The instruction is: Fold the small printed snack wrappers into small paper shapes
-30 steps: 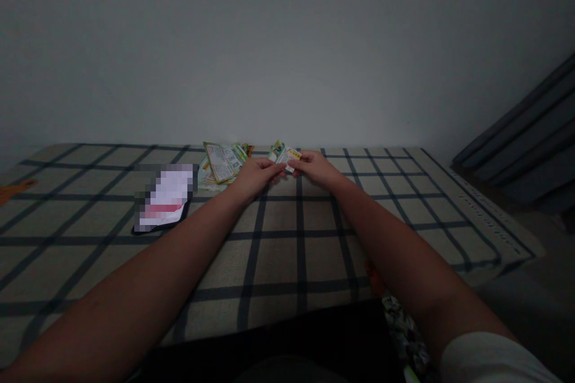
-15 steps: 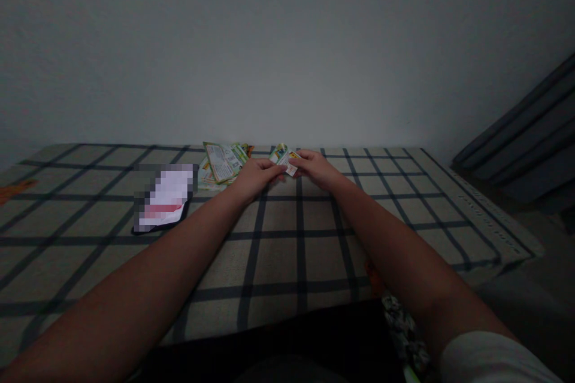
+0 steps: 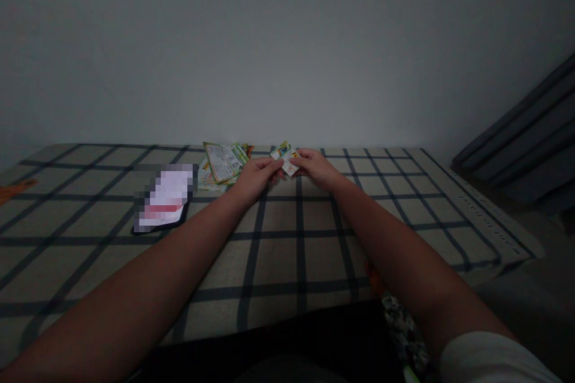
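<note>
Between my hands is a small piece of printed paper [image 3: 290, 163], white with green and yellow, looking folded. My left hand [image 3: 260, 173] pinches its left side between thumb and fingers. On the other side, my right hand [image 3: 314, 166] grips the right edge, thumb on top. Fingertips under the paper are mostly hidden. Just left of my left hand lies a loose pile of green-and-white printed leaflets [image 3: 222, 163], the top one creased and tilted up.
A phone [image 3: 168, 194] with a lit, blurred screen lies left of my left forearm. The checked tablecloth [image 3: 278, 263] covers the table. A pale wall [image 3: 287, 48] stands behind it, and a dark curtain [image 3: 530, 137] hangs at the right.
The paper between my hands has shifted shape slightly, its upper part now flatter and more creased. Both hands stay in nearly the same place.
</note>
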A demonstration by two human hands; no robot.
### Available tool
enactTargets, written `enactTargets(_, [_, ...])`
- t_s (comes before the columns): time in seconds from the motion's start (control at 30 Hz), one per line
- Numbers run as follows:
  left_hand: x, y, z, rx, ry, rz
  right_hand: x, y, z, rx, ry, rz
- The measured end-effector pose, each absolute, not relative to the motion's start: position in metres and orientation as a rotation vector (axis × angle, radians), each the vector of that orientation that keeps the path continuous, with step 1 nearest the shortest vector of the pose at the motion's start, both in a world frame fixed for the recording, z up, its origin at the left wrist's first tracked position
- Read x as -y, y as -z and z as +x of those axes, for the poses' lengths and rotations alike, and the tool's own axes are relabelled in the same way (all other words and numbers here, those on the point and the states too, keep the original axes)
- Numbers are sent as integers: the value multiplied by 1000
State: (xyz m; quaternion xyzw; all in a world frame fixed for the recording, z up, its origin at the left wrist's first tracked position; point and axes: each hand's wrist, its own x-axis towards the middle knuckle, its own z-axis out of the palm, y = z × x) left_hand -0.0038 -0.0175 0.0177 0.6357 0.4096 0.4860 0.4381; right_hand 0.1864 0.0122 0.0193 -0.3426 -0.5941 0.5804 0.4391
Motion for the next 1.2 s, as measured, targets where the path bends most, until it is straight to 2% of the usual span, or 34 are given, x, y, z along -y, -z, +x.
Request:
enactTargets(0.47, [21,-23,-9,-1131,-1127,1848,-12,-18,189,1478,-1437,-870])
enactTargets(0.93, [18,-18,-8,-1080,-1118,1779,-13,-18,189,1541,-1269,-935])
enactTargets(1.2, [17,-15,-6,-1102,-1186,1772,-16,-17,189,1427,-1299,-879])
